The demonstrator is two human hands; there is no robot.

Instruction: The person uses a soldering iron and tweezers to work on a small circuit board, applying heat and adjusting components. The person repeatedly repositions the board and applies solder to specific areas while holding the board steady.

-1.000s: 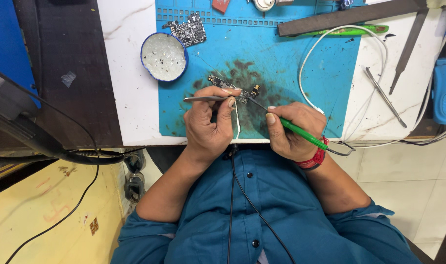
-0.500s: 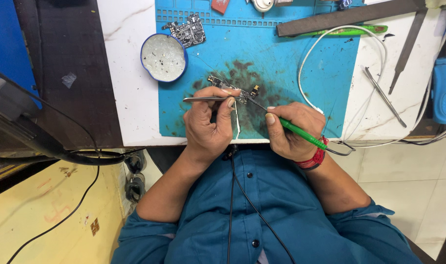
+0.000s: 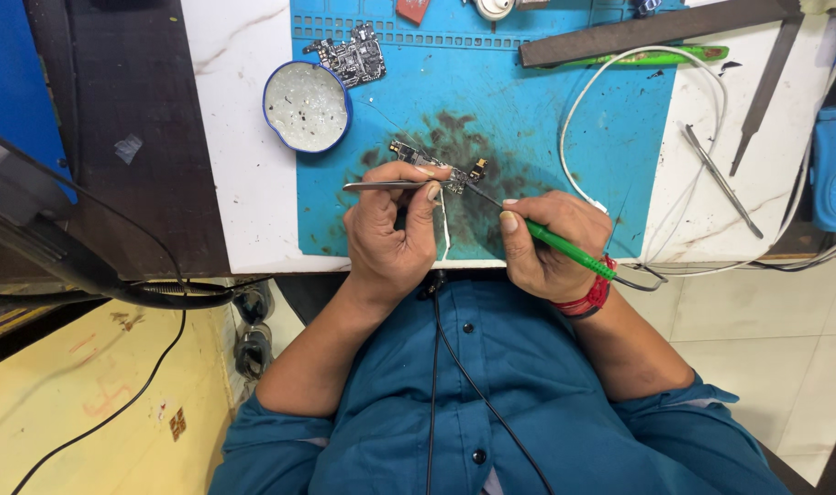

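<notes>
While held — board: small circuit board (image 3: 436, 165) on the blue mat (image 3: 546, 119), near the counter's front edge; light, stiff, fragile, hold by edges.
left hand (image 3: 390, 229): pinching tweezers (image 3: 381, 186) shut.
right hand (image 3: 546, 243): gripping green soldering iron (image 3: 564, 249).

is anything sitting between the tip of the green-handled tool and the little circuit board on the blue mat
Nothing visible does. The right hand aims the green-handled soldering tool straight at the small dark circuit board on the stained blue work mat, with only bare mat along its tip. The left hand holds thin metal tweezers in from the other side.

white marble bench (image 3: 239, 137), pale tiled floor (image 3: 766, 312)
</notes>
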